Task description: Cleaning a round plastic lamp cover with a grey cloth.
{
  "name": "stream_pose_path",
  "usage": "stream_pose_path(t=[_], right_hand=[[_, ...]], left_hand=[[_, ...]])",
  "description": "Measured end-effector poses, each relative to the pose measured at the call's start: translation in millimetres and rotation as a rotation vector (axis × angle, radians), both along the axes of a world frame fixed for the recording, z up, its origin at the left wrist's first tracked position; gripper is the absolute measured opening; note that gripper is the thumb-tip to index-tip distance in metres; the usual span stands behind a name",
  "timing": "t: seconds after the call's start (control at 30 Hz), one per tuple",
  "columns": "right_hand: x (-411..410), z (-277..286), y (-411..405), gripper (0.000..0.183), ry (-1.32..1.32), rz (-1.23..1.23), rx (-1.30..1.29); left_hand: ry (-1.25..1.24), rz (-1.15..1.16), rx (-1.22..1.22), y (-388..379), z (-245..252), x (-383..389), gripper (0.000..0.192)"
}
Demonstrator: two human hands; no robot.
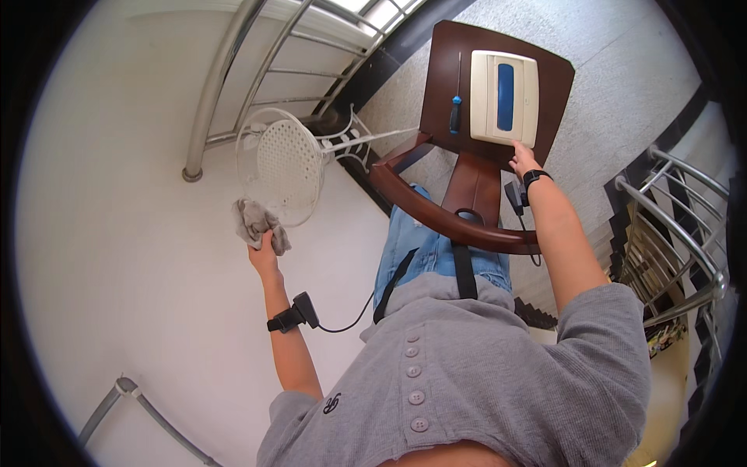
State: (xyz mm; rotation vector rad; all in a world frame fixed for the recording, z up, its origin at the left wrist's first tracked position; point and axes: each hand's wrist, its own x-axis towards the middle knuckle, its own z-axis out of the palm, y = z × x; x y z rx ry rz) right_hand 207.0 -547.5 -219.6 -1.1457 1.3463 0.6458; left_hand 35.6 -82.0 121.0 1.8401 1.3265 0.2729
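My left hand (264, 257) grips a crumpled grey cloth (257, 225) beside the round perforated top of a white metal stand (289, 154). On the dark brown wooden chair seat (446, 46) lies a cream plastic casing (484, 96) with a long blue panel (505, 96). At the casing's near edge is my right hand (522, 159), its index finger reaching the rim. Whether it grips the casing cannot be told. A screwdriver (456, 108) with a blue and black handle rests to the left of the casing, its shaft pointing away from me.
The chair's curved backrest (432, 219) crosses in front of my legs. Steel railings stand at upper left (219, 87) and at right (683, 216), where stairs descend. A white wall (134, 233) borders my left side, with a grey pipe (152, 408) low down. Thin cables hang from both wrist straps.
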Motion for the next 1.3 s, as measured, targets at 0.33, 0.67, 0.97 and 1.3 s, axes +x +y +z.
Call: stream_pose_path(t=[0.33, 0.67, 0.97, 1.3], right_hand=[[63, -50, 1, 0.113, -0.194, 0.727, -0.603], [113, -25, 39, 0.058, -0.313, 0.849, -0.850], [108, 228, 198, 0.028, -1.008, 0.936, 0.351], [-29, 302, 364, 0.048, -0.557, 0.699, 0.643]], left_hand=[[0.125, -0.012, 0.009, 26, -26, 50, 0.048], [0.111, -0.049, 0.036, 49, -47, 29, 0.045], [-0.063, -0.194, -0.138, 53, -60, 21, 0.044], [0.042, -0.928, -0.076, 11, 8, 52, 0.046]])
